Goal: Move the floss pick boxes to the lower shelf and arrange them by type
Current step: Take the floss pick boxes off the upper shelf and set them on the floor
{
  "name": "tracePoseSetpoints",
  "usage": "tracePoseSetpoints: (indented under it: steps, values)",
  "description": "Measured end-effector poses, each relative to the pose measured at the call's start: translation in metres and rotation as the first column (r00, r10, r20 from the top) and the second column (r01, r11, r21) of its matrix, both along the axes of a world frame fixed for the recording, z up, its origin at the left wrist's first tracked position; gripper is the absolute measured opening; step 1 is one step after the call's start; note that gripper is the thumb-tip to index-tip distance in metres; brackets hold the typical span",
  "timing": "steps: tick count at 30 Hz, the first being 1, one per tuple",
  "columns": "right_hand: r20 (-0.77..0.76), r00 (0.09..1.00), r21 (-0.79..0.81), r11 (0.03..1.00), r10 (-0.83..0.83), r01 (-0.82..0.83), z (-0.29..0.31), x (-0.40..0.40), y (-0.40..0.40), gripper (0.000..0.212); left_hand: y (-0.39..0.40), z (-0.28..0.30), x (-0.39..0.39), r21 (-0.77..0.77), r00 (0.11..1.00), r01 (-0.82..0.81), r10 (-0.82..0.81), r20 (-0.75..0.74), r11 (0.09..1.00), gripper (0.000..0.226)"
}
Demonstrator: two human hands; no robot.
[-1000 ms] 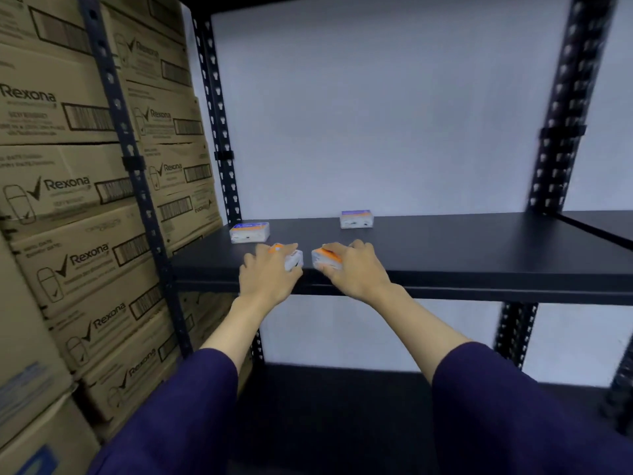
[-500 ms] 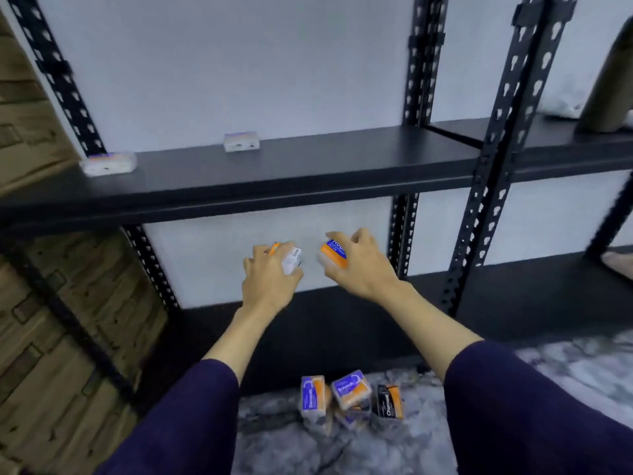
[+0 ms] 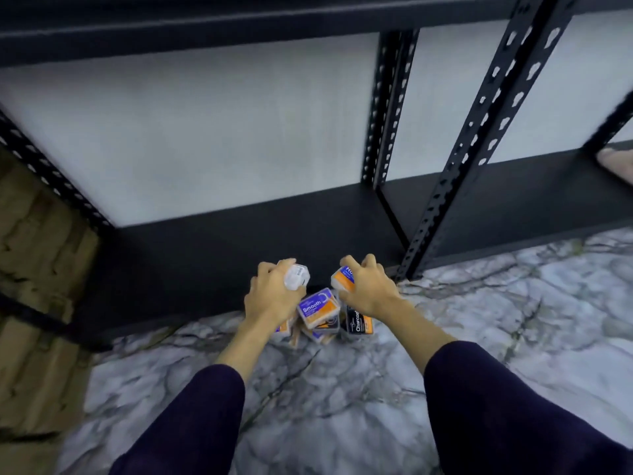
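Note:
My left hand (image 3: 270, 296) grips a clear floss pick box (image 3: 296, 276). My right hand (image 3: 368, 289) grips an orange and blue floss pick box (image 3: 343, 278). Both hands hover over the front edge of the black lower shelf (image 3: 222, 241). Below them, on the marble floor, lies a small pile of floss pick boxes: a purple and orange one marked Smooth (image 3: 318, 307) on top and a black one marked Charcoal (image 3: 358, 323) to its right. Other boxes in the pile are partly hidden by my hands.
Black perforated uprights (image 3: 486, 138) stand to the right of my hands. The upper shelf edge (image 3: 239, 25) runs across the top. Blurred cardboard cartons (image 3: 30, 303) fill the left side. The marble floor (image 3: 342, 389) spreads in front of the rack.
My view has tipped down from the upper shelf to the lower shelf and floor. Both hands have come down with their boxes, from the upper shelf to above the pile.

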State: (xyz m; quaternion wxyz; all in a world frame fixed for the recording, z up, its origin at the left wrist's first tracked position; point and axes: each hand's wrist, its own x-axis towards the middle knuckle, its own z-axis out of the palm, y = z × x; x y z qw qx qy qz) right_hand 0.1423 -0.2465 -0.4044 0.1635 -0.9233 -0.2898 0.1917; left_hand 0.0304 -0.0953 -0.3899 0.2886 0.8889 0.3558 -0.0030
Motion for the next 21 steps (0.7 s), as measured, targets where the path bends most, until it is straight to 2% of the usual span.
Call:
tracePoseSetpoints:
  steps: [4,10,15,18,21]
  values:
    - [-0.041,0.999,-0.078,0.997,-0.032,0.028,-0.048,0.004,-0.003,0.050,0.000,-0.033,0.005,-0.029,0.999,0.007,-0.008,-0.042,1.000,0.061]
    - [-0.081,0.993,-0.157,0.985,-0.082,0.068,-0.097,0.009,0.001,0.068,0.004,-0.068,0.019,-0.054,0.998,0.048,-0.050,-0.045,0.997,0.063]
    - [0.029,0.981,-0.205,0.960,-0.191,0.193,-0.108,0.013,-0.001,0.072,0.000,-0.087,0.035,-0.084,0.996,0.085,-0.086,-0.016,0.993,0.063]
    - [0.009,0.990,-0.224,0.965,-0.139,0.137,-0.116,0.015,-0.005,0.075,-0.006,-0.099,0.041,-0.100,0.989,0.151,-0.150,0.014,0.983,0.062]
    - [-0.012,0.999,-0.192,0.980,-0.052,0.049,-0.120,0.016,-0.008,0.074,-0.012,-0.110,0.041,-0.060,0.961,0.273,-0.275,-0.016,0.960,0.065]
